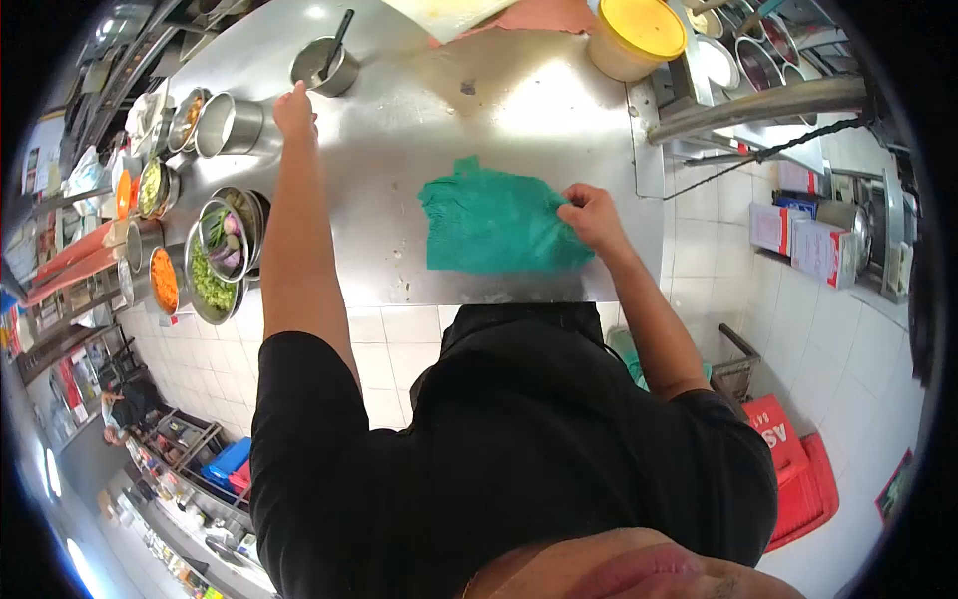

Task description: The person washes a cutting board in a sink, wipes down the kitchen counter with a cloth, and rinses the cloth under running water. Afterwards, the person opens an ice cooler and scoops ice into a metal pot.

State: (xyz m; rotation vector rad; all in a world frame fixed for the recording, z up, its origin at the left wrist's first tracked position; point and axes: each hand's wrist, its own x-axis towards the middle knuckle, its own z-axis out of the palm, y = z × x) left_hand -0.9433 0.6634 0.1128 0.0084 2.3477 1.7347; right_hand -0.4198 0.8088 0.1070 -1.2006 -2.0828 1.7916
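Observation:
On the steel worktop (379,130) at the upper left is a small metal pot (344,78) with a dark-handled utensil (339,40) leaning in it. My left hand (295,115), arm stretched out, is closed at the near-left side of this pot; its exact grip is partly hidden. Nearer my body a thin, crinkled green cloth (499,225) lies spread flat on the steel. My right hand (596,222) pinches its right edge between thumb and fingers.
Left along the table stand an empty metal pot (228,127), a bowl of chopped greens (212,295), onions in a bowl (228,240) and shredded orange vegetable (164,280). A yellow-lidded tub (639,40) sits far right. Red crates (788,469) are on the floor.

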